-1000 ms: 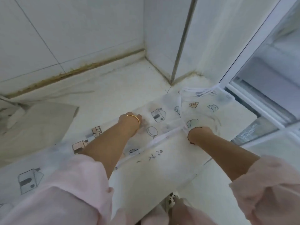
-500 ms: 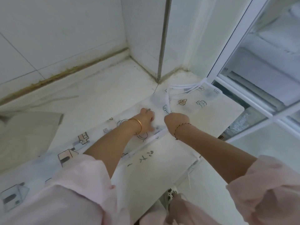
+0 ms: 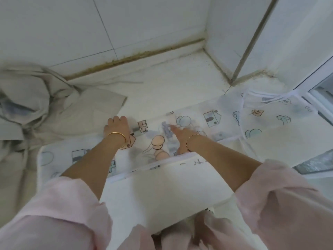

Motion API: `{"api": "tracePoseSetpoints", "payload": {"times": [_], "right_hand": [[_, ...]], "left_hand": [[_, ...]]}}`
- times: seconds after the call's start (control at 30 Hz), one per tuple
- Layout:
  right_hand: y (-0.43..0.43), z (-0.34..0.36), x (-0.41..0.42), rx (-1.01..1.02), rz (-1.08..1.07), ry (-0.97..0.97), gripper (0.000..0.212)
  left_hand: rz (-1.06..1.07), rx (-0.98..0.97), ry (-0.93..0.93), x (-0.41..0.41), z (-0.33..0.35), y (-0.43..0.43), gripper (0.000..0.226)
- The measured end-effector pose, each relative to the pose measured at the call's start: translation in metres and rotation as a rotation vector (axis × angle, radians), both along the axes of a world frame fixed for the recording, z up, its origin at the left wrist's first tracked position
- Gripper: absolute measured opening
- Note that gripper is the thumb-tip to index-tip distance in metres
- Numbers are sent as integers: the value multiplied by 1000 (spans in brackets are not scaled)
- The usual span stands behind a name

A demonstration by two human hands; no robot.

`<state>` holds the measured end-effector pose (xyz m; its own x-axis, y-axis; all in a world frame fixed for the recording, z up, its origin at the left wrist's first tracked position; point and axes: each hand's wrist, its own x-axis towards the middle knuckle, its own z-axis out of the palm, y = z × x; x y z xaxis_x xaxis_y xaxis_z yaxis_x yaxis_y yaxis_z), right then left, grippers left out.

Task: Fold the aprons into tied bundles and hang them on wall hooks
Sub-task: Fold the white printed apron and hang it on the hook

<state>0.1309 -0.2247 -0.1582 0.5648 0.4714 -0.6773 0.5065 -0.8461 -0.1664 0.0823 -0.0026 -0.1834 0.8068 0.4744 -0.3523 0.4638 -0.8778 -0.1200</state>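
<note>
Right hand (image 3: pixel 181 137) presses flat on the printed apron (image 3: pixel 212 121), stretched long from left to right; left hand (image 3: pixel 117 126) curls at its far edge, grip not clear.

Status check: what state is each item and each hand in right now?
printed apron: spread flat, near part folded over
beige cloth: crumpled, unfolded
apron ties: lying loose, untied
left hand: fingers curled at apron's far edge, grip unclear
right hand: fingers straight, pressing the apron
</note>
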Motion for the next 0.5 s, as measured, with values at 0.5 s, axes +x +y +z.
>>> {"api": "tracePoseSetpoints", "payload": {"times": [0.5], "right_hand": [[23,25,-4,-139,-52,162,122]], "left_hand": [[-33,-48,539,-26,54,67,51]]}}
